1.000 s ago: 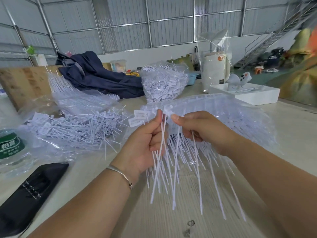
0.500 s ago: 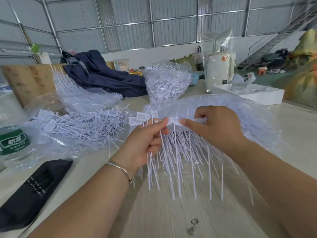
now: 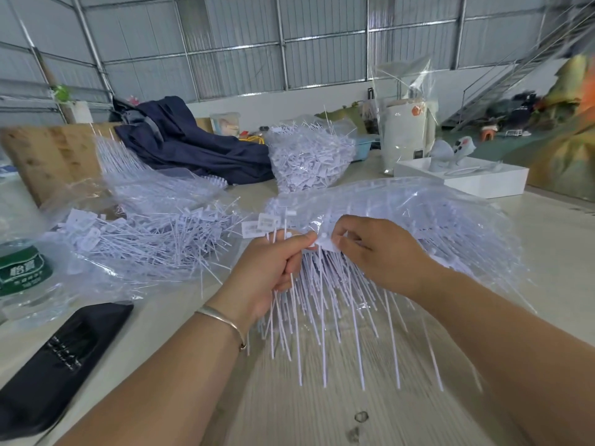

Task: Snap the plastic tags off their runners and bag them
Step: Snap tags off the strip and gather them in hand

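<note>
Above the table I hold a strip of white plastic tags [image 3: 325,304] on a runner, their long thin tails hanging down. My left hand [image 3: 273,272] grips a bunch of tags, thumb and fingers curled round them. Just to its right, my right hand [image 3: 376,252] pinches the tag heads at the runner. Behind my hands lies a clear bag [image 3: 434,220] holding more tag strips. A heap of loose tags [image 3: 154,239] lies on clear plastic at the left. A filled clear bag of tags [image 3: 310,159] stands further back.
A black case [image 3: 61,358] lies at the near left, beside a water bottle [image 3: 22,272]. A dark blue jacket [image 3: 193,146] is at the back, a white box [image 3: 467,178] and a white container [image 3: 407,136] at the back right. A wooden board [image 3: 54,156] is at the left.
My hands have drawn together on the strip: the right hand came left and now pinches the tag heads right next to the left thumb. The hanging tails have swung.
</note>
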`<control>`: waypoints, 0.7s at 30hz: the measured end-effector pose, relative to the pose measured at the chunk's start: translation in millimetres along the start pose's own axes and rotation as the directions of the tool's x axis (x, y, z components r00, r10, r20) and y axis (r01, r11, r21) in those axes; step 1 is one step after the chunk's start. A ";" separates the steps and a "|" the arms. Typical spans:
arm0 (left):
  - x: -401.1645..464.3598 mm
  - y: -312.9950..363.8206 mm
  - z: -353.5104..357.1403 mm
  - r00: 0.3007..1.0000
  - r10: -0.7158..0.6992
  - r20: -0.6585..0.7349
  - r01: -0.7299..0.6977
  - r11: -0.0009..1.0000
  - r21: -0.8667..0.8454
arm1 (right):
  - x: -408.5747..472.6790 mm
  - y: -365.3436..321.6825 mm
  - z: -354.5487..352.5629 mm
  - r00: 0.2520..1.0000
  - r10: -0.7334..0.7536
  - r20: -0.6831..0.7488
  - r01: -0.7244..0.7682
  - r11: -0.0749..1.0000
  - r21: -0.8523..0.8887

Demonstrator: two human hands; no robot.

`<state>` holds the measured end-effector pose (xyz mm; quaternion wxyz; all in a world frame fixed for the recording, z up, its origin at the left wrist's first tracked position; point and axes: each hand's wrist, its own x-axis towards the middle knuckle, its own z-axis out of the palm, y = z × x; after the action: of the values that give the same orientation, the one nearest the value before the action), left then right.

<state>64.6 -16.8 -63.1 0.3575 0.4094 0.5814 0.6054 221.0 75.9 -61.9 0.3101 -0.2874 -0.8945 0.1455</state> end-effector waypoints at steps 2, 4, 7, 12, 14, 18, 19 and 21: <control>-0.8 0.6 0.7 1.000 0.003 0.013 -0.003 1.000 0.017 | 1.1 0.5 -3.2 0.998 0.045 0.038 -0.053 0.968 0.244; -1.2 1.5 0.8 1.000 0.001 0.024 -0.003 0.998 0.058 | 2.3 -0.4 -10.0 0.997 0.064 0.040 -0.074 0.909 0.411; -3.4 4.9 -0.6 0.994 -0.005 0.105 -0.014 0.984 0.175 | 2.7 -0.4 -20.2 0.996 0.074 0.041 -0.085 0.864 0.497; -11.8 10.7 4.0 0.969 0.006 0.247 -0.145 0.823 0.549 | -1.4 -2.7 -22.0 0.977 0.133 0.167 -0.181 0.932 0.313; -12.1 9.4 10.3 0.970 0.054 0.237 -0.201 0.728 0.656 | -1.6 -4.9 -17.1 0.972 0.161 0.171 -0.190 0.967 0.168; -12.2 7.4 24.6 0.978 0.205 0.024 -0.114 0.438 0.892 | -2.0 -7.5 -10.9 0.974 0.206 0.097 -0.213 0.975 0.066; -11.7 7.9 22.7 0.967 0.254 -0.031 -0.068 0.373 0.926 | -2.3 -7.6 -11.1 0.972 0.222 0.074 -0.227 0.973 0.053; -9.4 7.7 11.9 0.949 0.300 -0.102 0.000 0.323 0.946 | -2.0 -5.8 -13.4 0.972 0.234 0.019 -0.235 0.969 0.074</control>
<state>79.7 -21.0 -56.3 -0.0805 0.5094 0.8228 0.2391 228.4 71.2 -50.1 0.2968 -0.3782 -0.8497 0.2166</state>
